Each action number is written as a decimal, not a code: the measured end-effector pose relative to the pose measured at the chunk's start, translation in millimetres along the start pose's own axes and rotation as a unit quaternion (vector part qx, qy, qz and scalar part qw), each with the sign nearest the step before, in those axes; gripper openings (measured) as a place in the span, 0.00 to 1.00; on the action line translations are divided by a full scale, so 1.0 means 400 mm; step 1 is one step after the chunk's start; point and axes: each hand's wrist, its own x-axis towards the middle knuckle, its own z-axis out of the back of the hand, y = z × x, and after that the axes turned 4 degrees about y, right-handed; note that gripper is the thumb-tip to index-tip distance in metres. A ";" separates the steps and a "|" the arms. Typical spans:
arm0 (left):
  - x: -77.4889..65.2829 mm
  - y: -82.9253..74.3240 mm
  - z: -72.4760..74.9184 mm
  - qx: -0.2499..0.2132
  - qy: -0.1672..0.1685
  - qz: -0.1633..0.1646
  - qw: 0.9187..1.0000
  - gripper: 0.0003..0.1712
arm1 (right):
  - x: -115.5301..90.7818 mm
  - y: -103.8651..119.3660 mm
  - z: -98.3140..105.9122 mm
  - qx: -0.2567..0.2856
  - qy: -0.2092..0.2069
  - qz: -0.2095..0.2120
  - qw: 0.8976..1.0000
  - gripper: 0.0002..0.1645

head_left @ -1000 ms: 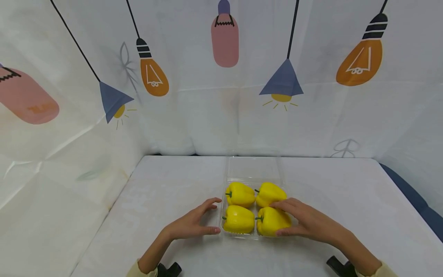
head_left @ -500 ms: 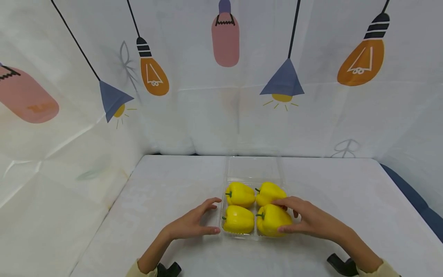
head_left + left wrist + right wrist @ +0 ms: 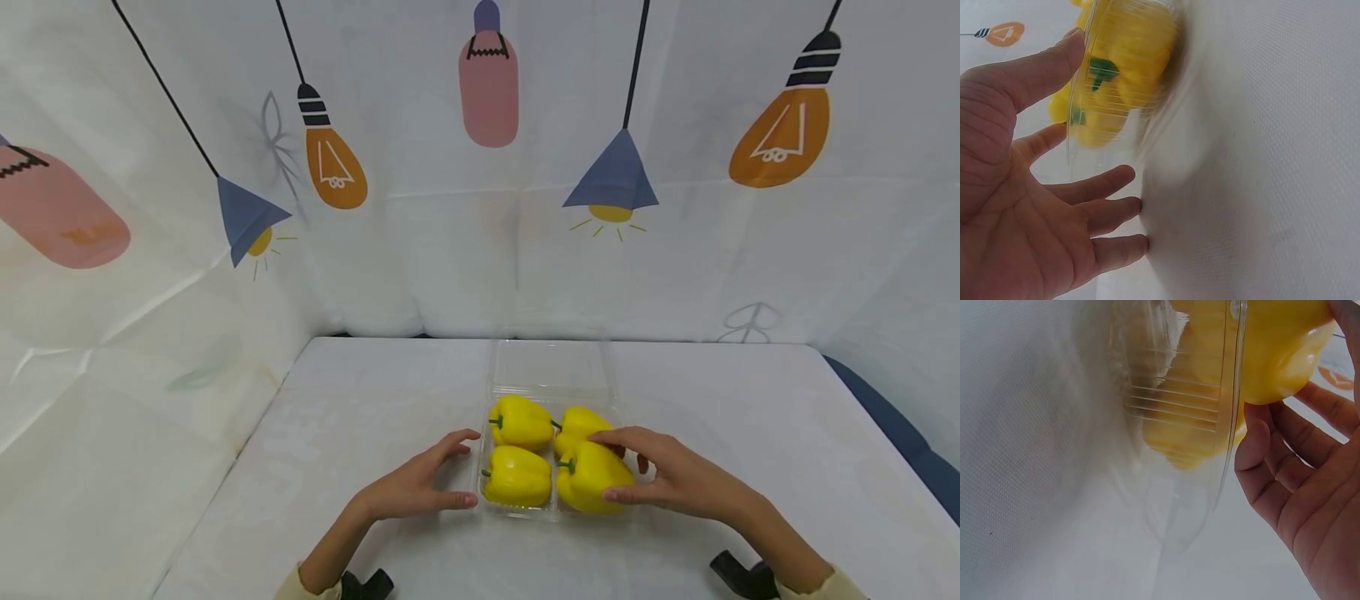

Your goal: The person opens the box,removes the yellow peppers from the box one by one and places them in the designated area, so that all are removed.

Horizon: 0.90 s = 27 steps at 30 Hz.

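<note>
A clear plastic clamshell box [image 3: 513, 513] sits on the table with yellow bell peppers in it. My right hand [image 3: 667, 471] grips the front right bell pepper [image 3: 592, 479] between thumb and fingers. In the right wrist view that bell pepper [image 3: 1279, 353] stands above the box rim [image 3: 1235, 400]. Behind it is the back right bell pepper [image 3: 576, 427], partly hidden by the held one. On the left side lie a front bell pepper [image 3: 517, 477] and a back bell pepper [image 3: 521, 422]. My left hand [image 3: 423, 483] is at the box's left side, fingers spread, holding nothing.
The box's clear lid [image 3: 551, 364] lies folded back toward the rear edge of the white table [image 3: 375, 383]. A white curtain [image 3: 450, 250] printed with lamps and bulbs hangs behind and to the left.
My right hand has closed its hold on the front right bell pepper and raised it slightly. The back right bell pepper has tipped and sits lower. My left hand has stayed put.
</note>
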 end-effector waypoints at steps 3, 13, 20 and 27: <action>0.000 0.001 -0.001 0.001 -0.001 0.003 1.000 0.46 | -0.002 0.003 0.001 -0.001 0.000 -0.005 1.000 0.33; -0.002 0.003 -0.002 -0.002 0.000 0.001 1.000 0.46 | -0.012 0.011 0.011 0.001 -0.010 0.006 1.000 0.32; 0.000 0.007 0.000 0.004 -0.001 -0.007 1.000 0.46 | -0.017 0.018 0.020 0.000 -0.015 0.011 1.000 0.32; -0.002 0.001 0.003 0.004 0.002 -0.011 1.000 0.45 | -0.022 0.026 0.030 -0.002 -0.020 0.013 1.000 0.32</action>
